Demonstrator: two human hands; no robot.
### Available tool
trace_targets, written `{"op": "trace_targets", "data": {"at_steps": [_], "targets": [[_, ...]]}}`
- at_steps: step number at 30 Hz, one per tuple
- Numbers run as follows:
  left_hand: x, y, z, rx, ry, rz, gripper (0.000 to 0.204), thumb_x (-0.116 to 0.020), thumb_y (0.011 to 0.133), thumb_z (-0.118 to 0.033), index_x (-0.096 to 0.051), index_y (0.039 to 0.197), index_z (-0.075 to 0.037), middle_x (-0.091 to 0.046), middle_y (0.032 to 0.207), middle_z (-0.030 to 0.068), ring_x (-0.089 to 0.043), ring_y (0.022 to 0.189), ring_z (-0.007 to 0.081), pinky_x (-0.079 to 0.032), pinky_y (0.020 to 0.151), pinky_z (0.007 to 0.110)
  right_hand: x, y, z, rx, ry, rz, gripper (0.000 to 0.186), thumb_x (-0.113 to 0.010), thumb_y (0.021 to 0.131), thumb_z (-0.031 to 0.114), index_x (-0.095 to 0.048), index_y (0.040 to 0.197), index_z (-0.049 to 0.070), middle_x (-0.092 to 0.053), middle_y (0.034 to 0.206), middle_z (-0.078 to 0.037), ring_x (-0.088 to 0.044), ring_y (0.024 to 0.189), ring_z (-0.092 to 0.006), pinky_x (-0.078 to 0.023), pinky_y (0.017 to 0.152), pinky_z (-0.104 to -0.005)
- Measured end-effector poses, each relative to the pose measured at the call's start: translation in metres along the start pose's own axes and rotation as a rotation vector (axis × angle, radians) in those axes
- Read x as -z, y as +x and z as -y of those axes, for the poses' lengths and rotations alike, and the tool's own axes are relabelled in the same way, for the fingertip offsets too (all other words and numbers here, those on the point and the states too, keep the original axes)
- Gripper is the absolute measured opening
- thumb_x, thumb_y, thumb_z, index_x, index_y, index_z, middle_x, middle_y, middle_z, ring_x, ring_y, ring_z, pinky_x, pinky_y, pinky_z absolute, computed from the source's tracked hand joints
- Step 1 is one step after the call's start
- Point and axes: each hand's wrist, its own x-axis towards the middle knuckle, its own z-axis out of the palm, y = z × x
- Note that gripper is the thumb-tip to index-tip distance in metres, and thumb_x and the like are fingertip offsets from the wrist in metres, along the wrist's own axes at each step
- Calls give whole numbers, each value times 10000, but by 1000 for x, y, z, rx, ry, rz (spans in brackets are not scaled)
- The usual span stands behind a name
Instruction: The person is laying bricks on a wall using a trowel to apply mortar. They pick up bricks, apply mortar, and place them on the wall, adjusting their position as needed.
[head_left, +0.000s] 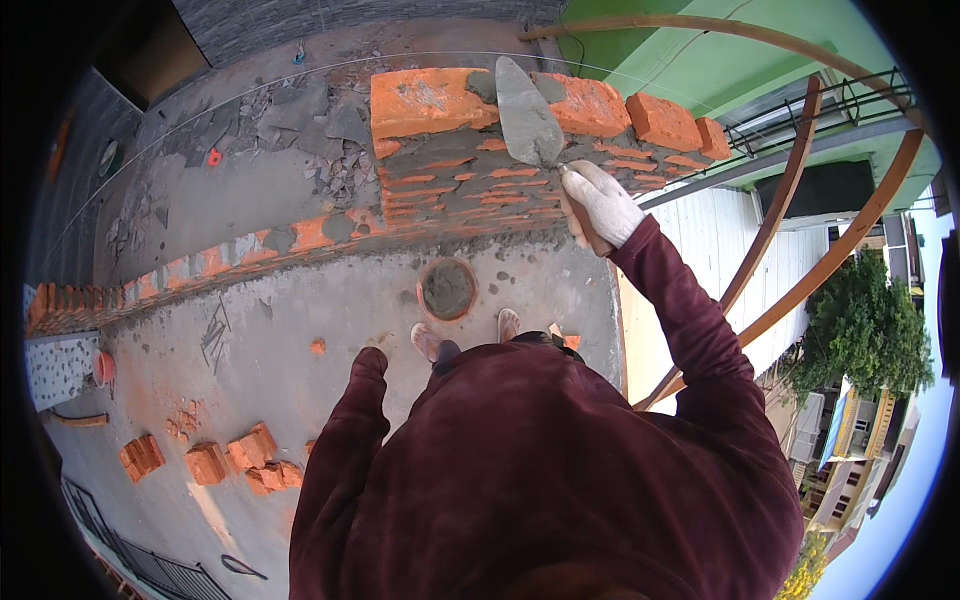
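My right hand (606, 203), in a white glove, is closed around the brown handle of a pointed trowel (528, 118). The trowel's grey, mortar-smeared blade reaches over the top of an orange brick wall (470, 190), crossing a mortar patch between two top bricks. Wet mortar coats much of the wall's near face. A large top brick (425, 100) lies left of the blade, another brick (590, 103) to its right. My left sleeve (345, 440) is lowered at my side, and no left hand shows beyond its cuff. Near my feet stands a round bucket (447, 290) of grey mortar.
A low brick course (230, 255) runs left from the wall. Loose bricks (255, 450) lie on the concrete floor at lower left. Rubble (310, 125) covers ground behind the wall. Curved brown bars (850, 245) and rebar (830, 115) stand at right. A thin string crosses above.
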Motion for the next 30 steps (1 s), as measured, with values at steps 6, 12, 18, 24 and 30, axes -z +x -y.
{"op": "trace_targets", "data": {"at_steps": [6,12,18,24,30], "targets": [[-35,-7,53,-120,-300,-198,529,-699,978,-424,-690,1334,-31,-738,1258,167,-683,1189,285,-493,1048,383,-37,55,-183,631,-387,-567,361,-519,1040,319,-581,1216,10,-648,858,-153,-634,625,-221,-527,660,-386],[-82,-156,22,97,-388,-86,572,-712,982,-392,-625,1385,5,-684,1351,177,-629,1274,269,-458,1108,386,-125,138,-208,230,426,-268,336,-454,1065,266,-494,1288,18,-578,763,-70,-557,549,-158,-492,517,-321],[-208,-238,32,294,-368,-20,531,-692,990,-396,-653,1358,-15,-710,1301,181,-642,1258,284,-480,1080,391,-170,181,-273,317,51,-220,338,-541,1044,293,-509,1287,61,-654,1083,-213,-649,984,-440,-523,872,-487],[-303,-251,-23,213,-440,-140,562,-692,977,-447,-666,1344,-22,-718,1253,205,-664,1214,329,-495,1064,396,-49,136,-387,319,-598,-191,529,-564,1020,457,-568,1307,13,-688,1138,-262,-669,1037,-452,-534,892,-527],[-314,-200,-74,405,-43,67,817,-783,814,-548,-550,1491,-154,-379,1593,217,-331,1491,428,-365,1186,501,9,137,-427,163,-1260,444,253,-608,933,221,-563,1111,48,-686,1072,-263,-678,1007,-463,-529,806,-545]]}}
